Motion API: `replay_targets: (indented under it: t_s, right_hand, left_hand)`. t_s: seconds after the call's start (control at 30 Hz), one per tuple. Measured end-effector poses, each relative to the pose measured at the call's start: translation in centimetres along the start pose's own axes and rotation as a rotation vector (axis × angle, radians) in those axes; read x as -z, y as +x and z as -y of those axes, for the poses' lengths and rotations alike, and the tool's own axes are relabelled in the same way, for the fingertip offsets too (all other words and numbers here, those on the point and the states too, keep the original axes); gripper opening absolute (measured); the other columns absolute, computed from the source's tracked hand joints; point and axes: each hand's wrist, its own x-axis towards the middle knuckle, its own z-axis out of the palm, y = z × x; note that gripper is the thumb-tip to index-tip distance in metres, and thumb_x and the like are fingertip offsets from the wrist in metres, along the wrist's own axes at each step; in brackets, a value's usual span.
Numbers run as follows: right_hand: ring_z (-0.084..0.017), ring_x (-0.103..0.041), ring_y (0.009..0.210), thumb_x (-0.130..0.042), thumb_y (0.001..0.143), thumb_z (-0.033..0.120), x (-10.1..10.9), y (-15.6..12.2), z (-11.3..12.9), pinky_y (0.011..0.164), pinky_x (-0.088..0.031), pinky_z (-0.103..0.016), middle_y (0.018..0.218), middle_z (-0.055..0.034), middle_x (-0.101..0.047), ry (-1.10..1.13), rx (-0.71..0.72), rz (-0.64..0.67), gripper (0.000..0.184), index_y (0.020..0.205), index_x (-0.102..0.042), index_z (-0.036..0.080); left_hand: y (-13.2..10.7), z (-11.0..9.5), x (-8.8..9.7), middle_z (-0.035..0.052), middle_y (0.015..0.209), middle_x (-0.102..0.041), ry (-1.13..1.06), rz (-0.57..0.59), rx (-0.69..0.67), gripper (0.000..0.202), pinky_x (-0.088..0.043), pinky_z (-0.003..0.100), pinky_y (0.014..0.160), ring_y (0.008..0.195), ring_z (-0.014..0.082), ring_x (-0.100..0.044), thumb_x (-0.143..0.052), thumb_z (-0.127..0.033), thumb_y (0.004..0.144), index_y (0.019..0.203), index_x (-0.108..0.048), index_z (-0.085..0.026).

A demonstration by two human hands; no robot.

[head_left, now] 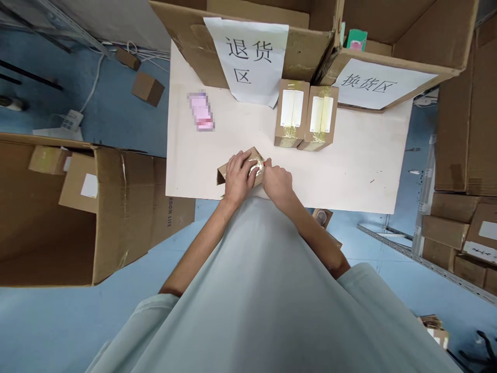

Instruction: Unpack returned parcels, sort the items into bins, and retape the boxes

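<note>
Near the front edge of the white table (349, 181), a small cardboard box (254, 154) lies at a slant, with shiny tape across its top and a dark gap at its left end. My left hand (237, 178) grips it from above, its fingers bent over the top. At the box's right end, my right hand (277, 181) is closed in a fist. A small red bit (264, 163) shows at its fingertips against the box; the rest of what it holds is hidden. Beyond, two taped cardboard boxes (289, 111) with white labels stand side by side.
Two large open cartons (310, 52) with paper signs line the table's back. A blurred pink item (201, 111) lies back left. An open carton (108, 207) holding boxes is at the left; stacked boxes (446, 228) and a metal rail (427, 267) are at the right.
</note>
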Motion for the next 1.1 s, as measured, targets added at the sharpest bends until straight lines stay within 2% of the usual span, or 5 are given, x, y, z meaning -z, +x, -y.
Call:
replay_targets:
  t_s: [0.2,0.5,0.67,0.9,1.1]
  right_hand:
    - [-0.03,-0.081,0.121,-0.03,0.126,0.036,-1.2,-0.3,-1.5,0.103,-0.059,-0.037,0.132,-0.0181,-0.083,0.231,-0.054,-0.003,0.044,0.156,-0.056,0.017]
    - [-0.036,-0.083,0.115,-0.029,0.125,0.036,-2.2,-4.1,-2.5,0.097,-0.06,-0.042,0.122,-0.0227,-0.084,-0.025,-0.076,-0.045,0.052,0.168,-0.049,0.014]
    - [-0.037,-0.082,0.118,-0.027,0.125,0.039,-1.8,-3.3,-2.3,0.1,-0.06,-0.044,0.125,-0.0219,-0.085,-0.053,-0.037,-0.04,0.06,0.181,-0.035,0.017]
    - [-0.034,-0.081,0.123,-0.03,0.123,0.025,-1.2,-1.9,-0.6,0.102,-0.06,-0.041,0.13,-0.0261,-0.082,-0.112,-0.058,-0.046,0.059,0.178,-0.041,0.01]
    - [-0.034,-0.081,0.123,-0.027,0.124,0.028,-0.1,-1.9,-2.0,0.103,-0.058,-0.043,0.127,-0.0258,-0.083,-0.224,0.049,-0.002,0.06,0.181,-0.036,0.013]
  left_hand:
    - [-0.1,0.3,-0.4,0.0152,0.158,-0.071,-0.021,-0.021,-0.032,0.034,-0.042,0.063,0.136,0.159,0.0372,-0.059,-0.053,-0.05,0.118,0.126,-0.076,-0.026]
    - [-0.6,0.2,-0.4,0.0151,0.158,-0.071,-0.062,-0.015,-0.035,0.035,-0.035,0.066,0.141,0.161,0.0367,-0.058,-0.052,-0.05,0.119,0.125,-0.076,-0.026]
    - [-0.7,0.2,-0.5,0.0142,0.16,-0.069,-0.088,-0.016,-0.038,0.032,-0.035,0.066,0.141,0.162,0.0369,-0.056,-0.054,-0.048,0.119,0.127,-0.076,-0.027]
    - [-0.8,-0.1,-0.4,0.0147,0.159,-0.07,-0.086,-0.006,-0.047,0.03,-0.038,0.066,0.139,0.161,0.0367,-0.057,-0.054,-0.045,0.118,0.126,-0.076,-0.026]
    - [-0.9,-0.1,-0.2,0.0147,0.16,-0.07,-0.102,0.002,-0.037,0.031,-0.037,0.067,0.14,0.161,0.0362,-0.057,-0.053,-0.046,0.119,0.127,-0.076,-0.026]
